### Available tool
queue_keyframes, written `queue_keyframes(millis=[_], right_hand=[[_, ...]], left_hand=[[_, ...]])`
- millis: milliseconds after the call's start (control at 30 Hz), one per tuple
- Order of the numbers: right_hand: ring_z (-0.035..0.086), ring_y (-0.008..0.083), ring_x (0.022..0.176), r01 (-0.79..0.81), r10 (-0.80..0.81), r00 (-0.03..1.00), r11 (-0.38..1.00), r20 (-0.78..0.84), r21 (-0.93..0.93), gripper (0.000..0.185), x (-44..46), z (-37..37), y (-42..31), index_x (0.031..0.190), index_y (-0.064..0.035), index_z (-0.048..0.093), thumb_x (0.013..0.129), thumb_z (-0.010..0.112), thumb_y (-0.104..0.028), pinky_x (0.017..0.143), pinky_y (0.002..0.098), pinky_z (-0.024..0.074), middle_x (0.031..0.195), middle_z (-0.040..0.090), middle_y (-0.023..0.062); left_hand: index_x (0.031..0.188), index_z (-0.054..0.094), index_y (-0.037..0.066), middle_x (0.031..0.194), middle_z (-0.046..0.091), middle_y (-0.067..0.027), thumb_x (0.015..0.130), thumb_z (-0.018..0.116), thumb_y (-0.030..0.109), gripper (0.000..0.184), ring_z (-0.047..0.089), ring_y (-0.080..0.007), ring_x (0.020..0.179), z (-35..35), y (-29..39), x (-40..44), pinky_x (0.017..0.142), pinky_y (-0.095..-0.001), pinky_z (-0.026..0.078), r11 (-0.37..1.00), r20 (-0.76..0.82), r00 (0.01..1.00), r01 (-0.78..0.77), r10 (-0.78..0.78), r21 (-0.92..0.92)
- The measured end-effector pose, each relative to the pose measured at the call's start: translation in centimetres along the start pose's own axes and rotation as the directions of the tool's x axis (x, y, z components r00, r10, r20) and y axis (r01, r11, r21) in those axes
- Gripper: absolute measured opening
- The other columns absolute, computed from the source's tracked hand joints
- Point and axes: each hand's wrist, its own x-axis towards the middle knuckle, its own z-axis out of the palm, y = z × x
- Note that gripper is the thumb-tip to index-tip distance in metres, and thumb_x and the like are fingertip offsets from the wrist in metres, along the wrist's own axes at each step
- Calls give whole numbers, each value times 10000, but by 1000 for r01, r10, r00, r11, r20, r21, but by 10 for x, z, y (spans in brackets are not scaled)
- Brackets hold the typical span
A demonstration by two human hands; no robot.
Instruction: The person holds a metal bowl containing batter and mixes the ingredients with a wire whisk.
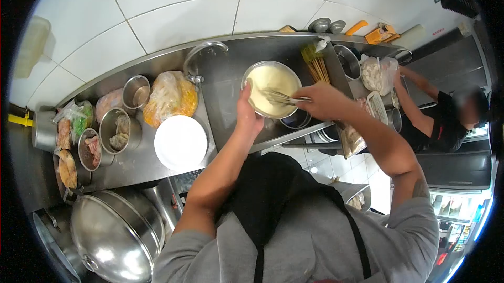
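Observation:
Over the steel sink, my left hand grips the near-left rim of a round bowl that holds a pale yellow, creamy mixture. My right hand is wrapped round the handle of a wire whisk, whose wires dip into the mixture from the right. Just beyond my right hand, a bundle of wooden sticks lies in the sink. Below the bowl, part of another round metal container shows; the bowl hides the rest.
A faucet stands at the sink's left. On the left counter are a white plate stack, a plastic bag with yellow contents and several metal pots. At the right, a co-worker handles a plastic bag.

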Motion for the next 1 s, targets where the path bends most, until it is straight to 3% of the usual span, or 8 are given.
queue_keyframes(millis=[167, 267, 400, 433, 700, 833, 933, 1000], right_hand=[[705, 380, 853, -119, 110, 987, 990, -114, -75, 298, 8, 2, 4, 1075, -93, 740, 921, 634, -326, 816, 468, 560, 898, 730, 180], [705, 385, 826, -32, 39, 996, 996, 75, -85, 278, -1, -27, -8, 1071, -110, 741, 918, 633, -315, 788, 465, 567, 885, 726, 183], [704, 379, 844, -27, 10, 995, 985, -98, -171, 266, 11, 6, 8, 1067, -119, 742, 905, 643, -305, 792, 477, 562, 882, 730, 168], [704, 364, 852, -80, 85, 996, 990, 36, -113, 257, 4, -4, -15, 1053, -107, 739, 913, 633, -294, 783, 485, 558, 877, 728, 169], [703, 374, 878, -60, 63, 995, 997, 82, -38, 264, -2, -18, -17, 1067, -119, 735, 904, 630, -299, 813, 495, 552, 901, 730, 173], [701, 375, 905, -202, 194, 977, 975, -89, -92, 294, 9, -7, -8, 1074, -127, 741, 907, 622, -337, 844, 488, 552, 926, 731, 174], [695, 382, 799, -37, 45, 994, 995, 96, -92, 276, 0, -19, -16, 1096, -127, 728, 903, 654, -311, 748, 448, 563, 873, 721, 170], [694, 380, 790, -122, 137, 986, 981, 91, -149, 278, 5, -27, -14, 1110, -128, 723, 908, 650, -303, 752, 451, 562, 860, 723, 158]], left_hand=[[1424, 442, 58, 1406, 548, -138, 1066, 430, 392, 490, 541, -305, 1302, 12, 0, -8, 1090, -486, 438, 1000, 7, 1000, -15, 15, 2], [1437, 437, 65, 1419, 542, -141, 1068, 417, 397, 498, 521, -312, 1329, 13, 13, -15, 1112, -493, 421, 1000, 66, 998, 9, -7, -24], [1445, 431, 66, 1447, 522, -144, 1063, 425, 421, 522, 518, -312, 1330, 14, 4, -10, 1118, -486, 414, 1000, 5, 1000, -18, 17, 15], [1437, 434, 68, 1433, 531, -138, 1062, 433, 415, 512, 527, -306, 1318, 14, 8, -9, 1107, -480, 424, 1000, 18, 1000, -15, 15, 13], [1443, 443, 54, 1418, 551, -135, 1068, 416, 399, 511, 542, -293, 1304, 1, 10, -9, 1109, -462, 427, 998, -10, 1000, -12, 12, 69], [1440, 428, 67, 1412, 546, -124, 1055, 448, 394, 506, 532, -286, 1310, 4, 3, -13, 1102, -456, 426, 992, 3, 1000, -30, 30, 122], [1437, 393, 85, 1398, 538, -111, 1030, 518, 379, 517, 522, -269, 1312, -2, 9, -10, 1087, -448, 432, 998, 26, 1000, -11, 10, 54], [1439, 394, 85, 1404, 535, -113, 1030, 516, 382, 520, 529, -273, 1304, -6, 6, -15, 1086, -454, 434, 998, 27, 999, 19, -21, 67]])
